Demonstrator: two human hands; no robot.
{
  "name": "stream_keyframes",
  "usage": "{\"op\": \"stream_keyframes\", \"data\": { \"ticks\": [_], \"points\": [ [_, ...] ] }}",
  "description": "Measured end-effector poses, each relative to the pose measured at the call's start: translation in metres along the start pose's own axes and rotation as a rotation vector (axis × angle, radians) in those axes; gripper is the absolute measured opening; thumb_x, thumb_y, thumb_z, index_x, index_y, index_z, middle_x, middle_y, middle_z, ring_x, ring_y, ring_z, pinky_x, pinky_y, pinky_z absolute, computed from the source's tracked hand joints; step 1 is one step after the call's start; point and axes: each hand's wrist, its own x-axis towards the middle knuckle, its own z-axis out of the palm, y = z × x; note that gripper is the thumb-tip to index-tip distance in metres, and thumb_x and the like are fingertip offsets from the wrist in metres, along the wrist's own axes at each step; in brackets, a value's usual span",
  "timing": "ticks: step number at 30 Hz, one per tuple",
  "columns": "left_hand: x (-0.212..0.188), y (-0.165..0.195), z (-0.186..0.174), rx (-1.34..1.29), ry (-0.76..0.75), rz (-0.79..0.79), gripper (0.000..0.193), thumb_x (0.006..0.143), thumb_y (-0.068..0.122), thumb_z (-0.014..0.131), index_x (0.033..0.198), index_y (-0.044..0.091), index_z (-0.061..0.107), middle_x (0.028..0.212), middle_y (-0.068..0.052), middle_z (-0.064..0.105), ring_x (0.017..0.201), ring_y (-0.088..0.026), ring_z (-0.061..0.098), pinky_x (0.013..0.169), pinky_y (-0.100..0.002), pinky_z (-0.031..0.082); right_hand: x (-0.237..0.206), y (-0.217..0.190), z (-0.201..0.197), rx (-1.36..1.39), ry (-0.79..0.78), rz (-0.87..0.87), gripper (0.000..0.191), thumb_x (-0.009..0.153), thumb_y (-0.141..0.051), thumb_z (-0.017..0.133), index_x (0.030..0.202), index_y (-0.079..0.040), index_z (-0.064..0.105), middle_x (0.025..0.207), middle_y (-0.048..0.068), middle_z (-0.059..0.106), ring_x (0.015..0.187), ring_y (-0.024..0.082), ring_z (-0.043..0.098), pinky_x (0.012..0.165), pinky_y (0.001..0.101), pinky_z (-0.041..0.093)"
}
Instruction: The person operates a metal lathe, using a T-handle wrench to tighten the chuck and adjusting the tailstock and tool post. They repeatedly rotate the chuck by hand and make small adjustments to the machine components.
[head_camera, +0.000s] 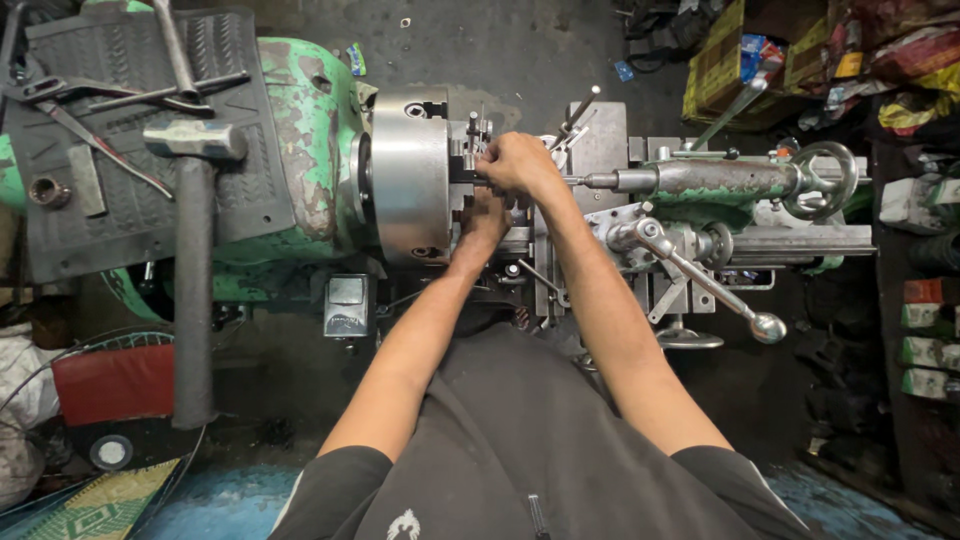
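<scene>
1. Head view, hands: right hand (520, 163) reached over from above, fingers curled shut around a small dark workpiece (470, 176) at the face of the lathe chuck (410, 175). Left hand (487, 215) just beneath, wrist bent upward, pressed against the same spot; grip there hidden, cannot tell.
2. Head view, room: tightly hemmed in, chuck to the left, tool post (580, 130) and tailstock (720, 180) close on the right, lever handle (715, 285) jutting toward the body. Hammer (195, 250) lying well apart on the green headstock (300, 150).

Sledgehammer (193, 250) on rubber mat (240, 120); red stool (112, 383).
</scene>
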Motion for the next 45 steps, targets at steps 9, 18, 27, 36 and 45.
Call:
{"op": "stream_keyframes", "data": {
  "ticks": [9,18,27,36,45],
  "points": [
    [0.003,0.003,-0.004,0.071,-0.037,-0.014,0.027,0.083,0.012,0.07,0.11,0.006,0.07,0.109,-0.022,0.069,0.1,-0.041,0.068,0.079,-0.053,0.055,0.001,0.002,0.0,0.068,-0.012,0.032,0.028,0.077,-0.036,0.072,0.089,-0.012,0.08,0.078,0.012,0.076,0.077,0.029,0.076,0.079,0.0401,0.058],
    [0.002,-0.001,0.002,0.055,-0.061,0.065,0.026,0.082,0.007,0.066,0.108,0.006,0.068,0.11,-0.02,0.068,0.104,-0.042,0.066,0.079,-0.053,0.055,-0.001,0.009,0.002,0.04,0.006,-0.007,0.031,0.081,-0.037,0.07,0.091,-0.01,0.08,0.08,0.014,0.076,0.081,0.032,0.076,0.082,0.0419,0.058],
    [-0.013,-0.011,0.009,0.001,0.217,0.315,0.036,0.085,0.006,0.067,0.12,0.013,0.064,0.152,-0.033,0.052,0.117,-0.043,0.065,0.091,-0.046,0.057,-0.019,0.008,0.01,-0.003,0.268,-0.178,0.03,0.105,-0.024,0.057,0.107,0.003,0.071,0.113,0.027,0.069,0.11,0.045,0.062,0.099,0.0496,0.047],
    [-0.126,-0.026,-0.028,-0.047,-0.149,0.241,0.069,0.091,0.019,0.07,0.151,0.002,0.041,0.157,-0.029,0.034,0.146,-0.049,0.033,0.115,-0.051,0.038,-0.155,0.025,-0.028,0.295,0.618,-0.108,0.022,0.103,-0.006,0.062,0.125,-0.002,0.065,0.12,0.014,0.069,0.112,0.03,0.068,0.099,0.0394,0.052],
    [-0.15,-0.068,-0.019,0.159,-0.267,0.163,0.068,0.094,0.013,0.065,0.157,0.005,0.039,0.166,-0.024,0.027,0.125,-0.043,0.054,0.105,-0.05,0.05,-0.206,0.029,-0.042,0.106,0.904,-0.281,0.016,0.102,0.001,0.068,0.117,-0.006,0.066,0.117,0.009,0.068,0.106,0.025,0.064,0.097,0.0386,0.052]
  ]
}}
